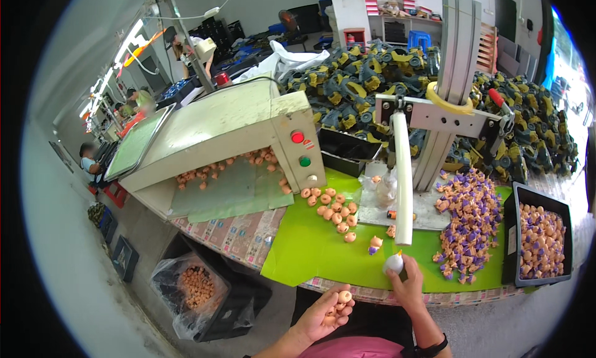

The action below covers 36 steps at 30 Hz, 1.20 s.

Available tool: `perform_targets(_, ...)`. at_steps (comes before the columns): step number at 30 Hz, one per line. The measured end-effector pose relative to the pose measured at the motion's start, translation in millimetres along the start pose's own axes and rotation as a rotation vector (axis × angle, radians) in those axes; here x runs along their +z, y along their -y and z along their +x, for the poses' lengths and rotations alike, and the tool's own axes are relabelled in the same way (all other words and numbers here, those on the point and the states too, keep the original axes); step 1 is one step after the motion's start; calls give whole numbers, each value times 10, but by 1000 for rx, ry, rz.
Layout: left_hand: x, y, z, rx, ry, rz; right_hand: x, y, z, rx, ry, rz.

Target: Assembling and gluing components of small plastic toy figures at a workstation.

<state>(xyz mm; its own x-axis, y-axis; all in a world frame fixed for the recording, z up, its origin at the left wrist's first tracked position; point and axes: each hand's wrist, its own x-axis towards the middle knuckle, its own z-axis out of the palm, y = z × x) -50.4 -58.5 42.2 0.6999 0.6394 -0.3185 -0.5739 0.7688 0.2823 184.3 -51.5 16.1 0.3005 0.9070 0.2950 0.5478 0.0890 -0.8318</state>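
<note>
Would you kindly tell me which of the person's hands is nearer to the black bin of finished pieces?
Right. The right hand is just left of the bin; the left hand is farther left, holding small heads.

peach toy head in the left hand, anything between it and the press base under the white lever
Partly: the right hand, holding a small white piece, sits beside that path. The left hand cups the peach heads; otherwise only green mat.

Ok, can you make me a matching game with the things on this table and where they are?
Things:
1. small peach head
2. white knob
3. purple-and-peach pile
4. black bin

Places:
A. on the green mat, right of the white lever
B. at the table's far right edge
C. in the left hand
D. under the right hand

Pairs: 1-C, 2-D, 3-A, 4-B
</note>
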Motion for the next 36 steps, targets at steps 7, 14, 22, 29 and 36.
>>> perform_targets(7, 160, -67, 331, -133, 78, 85, -525, 358, -140, 106, 71, 285)
perform_targets(14, 290, -33, 628, -206, 71, 179, -718, 549, -243, 332, -95, 592)
perform_targets(22, 245, 12, 708, -162, 57, 55, -709, 398, -140, 102, -63, 417)
perform_targets(29, 381, 14, 670, -166, -34, 202, -740, 352, -128, 97, -114, 433)
perform_targets(36, 462, 76, 684, -145, -29, 310, -778, 362, -169, 61, -102, 366)
